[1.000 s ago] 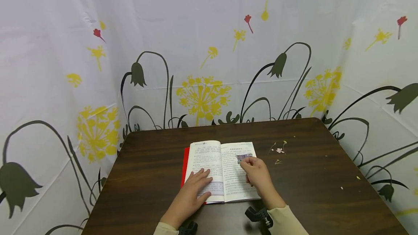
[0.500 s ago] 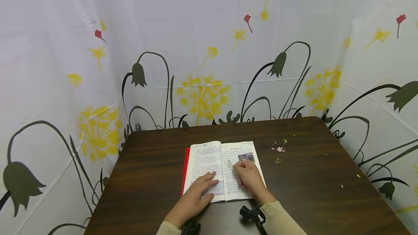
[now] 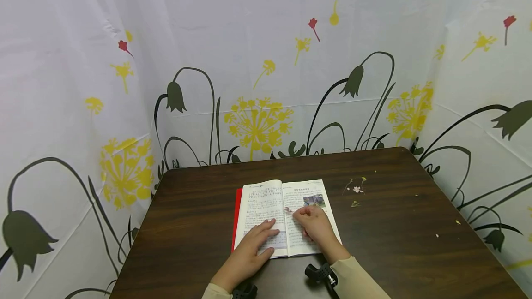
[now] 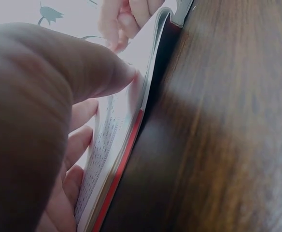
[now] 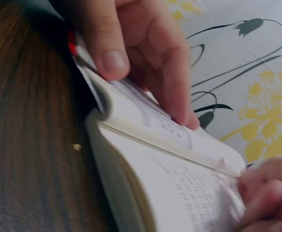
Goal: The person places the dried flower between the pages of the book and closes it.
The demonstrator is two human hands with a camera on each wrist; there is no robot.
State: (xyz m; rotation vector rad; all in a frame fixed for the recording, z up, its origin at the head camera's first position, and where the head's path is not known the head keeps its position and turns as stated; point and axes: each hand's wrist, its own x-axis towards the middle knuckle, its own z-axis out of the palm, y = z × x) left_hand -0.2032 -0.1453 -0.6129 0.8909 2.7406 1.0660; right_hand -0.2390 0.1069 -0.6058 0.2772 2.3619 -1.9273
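I see the open book [image 3: 282, 216] lying flat at the middle of the dark wooden surface [image 3: 395, 243]. My left hand [image 3: 249, 253] rests with relaxed fingers on its left page. My right hand [image 3: 317, 226] lies on the right page, fingertips pinching a small dried flower [image 3: 287, 209] near the spine.

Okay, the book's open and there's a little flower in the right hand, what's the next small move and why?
Probably lay the flower flat on the page by the gutter and let go. The right hand pinches it just over the open book, and the left hand presses the left page flat, so the spot is ready.
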